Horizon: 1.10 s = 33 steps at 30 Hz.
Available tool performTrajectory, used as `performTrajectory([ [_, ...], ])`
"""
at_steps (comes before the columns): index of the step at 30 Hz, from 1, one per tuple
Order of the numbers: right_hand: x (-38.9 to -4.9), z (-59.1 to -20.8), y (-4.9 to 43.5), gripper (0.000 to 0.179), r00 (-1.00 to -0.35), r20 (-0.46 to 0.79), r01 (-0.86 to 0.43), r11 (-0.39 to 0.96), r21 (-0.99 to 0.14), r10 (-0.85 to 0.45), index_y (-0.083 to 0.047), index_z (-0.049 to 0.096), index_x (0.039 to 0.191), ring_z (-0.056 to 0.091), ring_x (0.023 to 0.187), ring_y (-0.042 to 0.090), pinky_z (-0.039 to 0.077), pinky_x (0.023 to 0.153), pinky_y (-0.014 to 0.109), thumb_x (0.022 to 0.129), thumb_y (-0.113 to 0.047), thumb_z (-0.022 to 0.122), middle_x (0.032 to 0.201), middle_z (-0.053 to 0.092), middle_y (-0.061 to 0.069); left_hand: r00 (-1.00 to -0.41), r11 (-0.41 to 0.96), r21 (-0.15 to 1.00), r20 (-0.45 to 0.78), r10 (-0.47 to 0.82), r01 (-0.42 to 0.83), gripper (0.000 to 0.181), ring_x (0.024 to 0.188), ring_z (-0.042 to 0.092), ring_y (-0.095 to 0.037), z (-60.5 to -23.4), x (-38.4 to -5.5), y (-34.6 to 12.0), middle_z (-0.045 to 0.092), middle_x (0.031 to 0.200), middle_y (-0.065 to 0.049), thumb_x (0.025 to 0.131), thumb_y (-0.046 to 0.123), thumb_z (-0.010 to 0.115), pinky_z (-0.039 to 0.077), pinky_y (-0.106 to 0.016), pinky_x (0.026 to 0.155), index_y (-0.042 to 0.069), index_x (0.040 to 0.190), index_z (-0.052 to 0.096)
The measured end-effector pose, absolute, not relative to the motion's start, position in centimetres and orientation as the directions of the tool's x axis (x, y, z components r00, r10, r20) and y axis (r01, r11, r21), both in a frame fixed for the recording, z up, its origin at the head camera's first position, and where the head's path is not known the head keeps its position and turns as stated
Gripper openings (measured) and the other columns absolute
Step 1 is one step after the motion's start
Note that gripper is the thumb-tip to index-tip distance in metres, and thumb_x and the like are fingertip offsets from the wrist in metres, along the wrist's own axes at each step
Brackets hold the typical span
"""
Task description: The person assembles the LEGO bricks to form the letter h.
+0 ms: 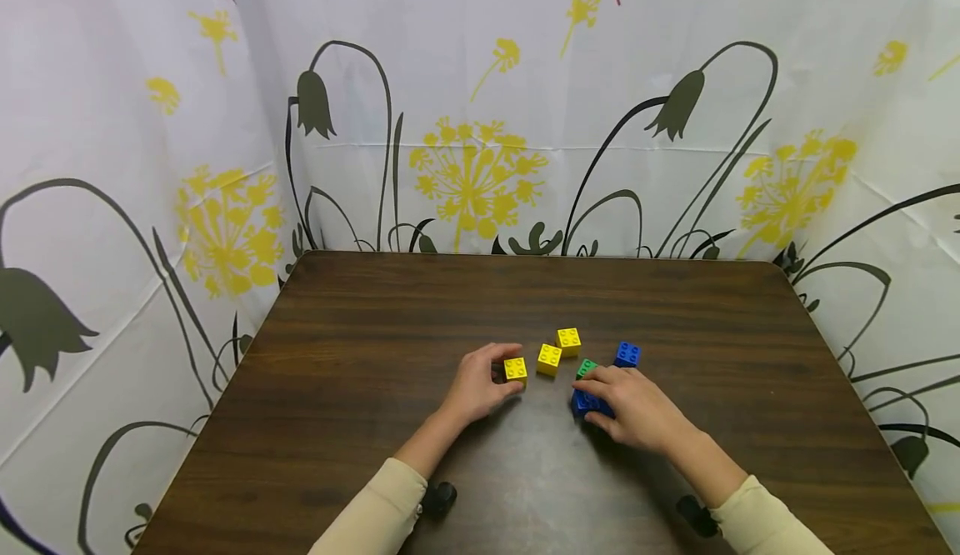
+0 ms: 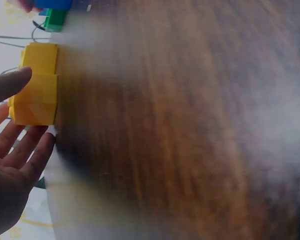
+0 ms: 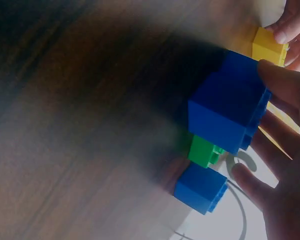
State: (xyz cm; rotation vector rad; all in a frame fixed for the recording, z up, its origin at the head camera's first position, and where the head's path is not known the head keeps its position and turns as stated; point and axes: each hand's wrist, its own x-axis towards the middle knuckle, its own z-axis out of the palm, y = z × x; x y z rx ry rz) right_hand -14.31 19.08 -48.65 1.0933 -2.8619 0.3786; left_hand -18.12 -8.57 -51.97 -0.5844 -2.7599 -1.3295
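**Cream sleeves and two bare hands at small toy bricks**

Two cream fabric sleeves reach in from the near edge, a black device at each wrist. Both arms extend over a dark brown, wood-grained worktop.

The left hand curves round a yellow square plastic brick with four studs, thumb on the near side, fingers on the far side; whether the far fingertips touch it is unclear. To its right, slightly farther away, stand two more yellow bricks, near each other.

The right hand bends over blue plastic bricks, apparently two side by side, gripping them between thumb and fingers. Just beyond these is a green plastic brick, partly hidden by the hand. Farther right stands a separate blue brick.

Behind the worktop hangs a white curtain printed with yellow, red and grey-green flowers.
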Motion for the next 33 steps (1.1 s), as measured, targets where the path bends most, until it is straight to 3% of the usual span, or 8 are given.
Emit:
performTrajectory([
  [9, -14.3, -49.0, 18.9, 0.048, -0.749, 0.13, -0.662, 0.725, -0.19, -0.649, -0.013, 0.067, 0.126, 0.062, 0.108, 0.023, 0.048, 0.093, 0.049, 0.081, -0.021, 0.081, 0.117, 0.066, 0.003, -0.932, 0.6, 0.728, 0.156, 0.328, 0.332, 0.043, 0.111, 0.061, -0.021, -52.0, -17.8, -8.3, 0.068, 0.115, -0.002, 0.079, 0.009, 0.083, 0.048, -0.041, 0.096, 0.01, 0.12, 0.07],
  [16, -14.6, -49.3, 18.6, 0.045, -0.751, 0.148, -0.659, 0.725, -0.197, -0.643, -0.014, 0.067, 0.125, 0.062, 0.108, 0.021, 0.049, 0.093, 0.047, 0.083, -0.022, 0.079, 0.118, 0.067, 0.002, -0.92, 0.593, 0.728, 0.135, 0.368, 0.344, 0.041, 0.114, 0.06, -0.021, -51.8, -17.8, -8.8, 0.069, 0.115, -0.001, 0.079, 0.008, 0.083, 0.046, -0.041, 0.099, 0.009, 0.118, 0.071],
  [26, -15.4, -47.6, 17.2, 0.043, -0.76, 0.2, -0.648, 0.691, -0.32, -0.619, -0.015, 0.065, 0.128, 0.063, 0.085, 0.011, 0.055, 0.077, 0.034, 0.086, -0.02, 0.076, 0.111, 0.064, -0.004, -0.902, 0.576, 0.734, 0.114, 0.416, 0.359, 0.038, 0.113, 0.059, -0.021, -51.7, -17.8, -9.2, 0.068, 0.113, 0.002, 0.08, 0.011, 0.082, 0.045, -0.044, 0.099, 0.01, 0.116, 0.072],
  [33, -16.0, -46.9, 14.6, 0.045, -0.76, 0.259, -0.649, 0.674, -0.352, -0.597, -0.017, 0.062, 0.132, 0.065, 0.101, 0.017, 0.055, 0.083, 0.038, 0.089, -0.022, 0.073, 0.125, 0.062, 0.0, -0.889, 0.564, 0.734, 0.116, 0.444, 0.378, 0.041, 0.112, 0.06, -0.021, -51.8, -18.1, -9.7, 0.068, 0.113, 0.0, 0.078, 0.012, 0.084, 0.045, -0.043, 0.098, 0.011, 0.117, 0.071],
])
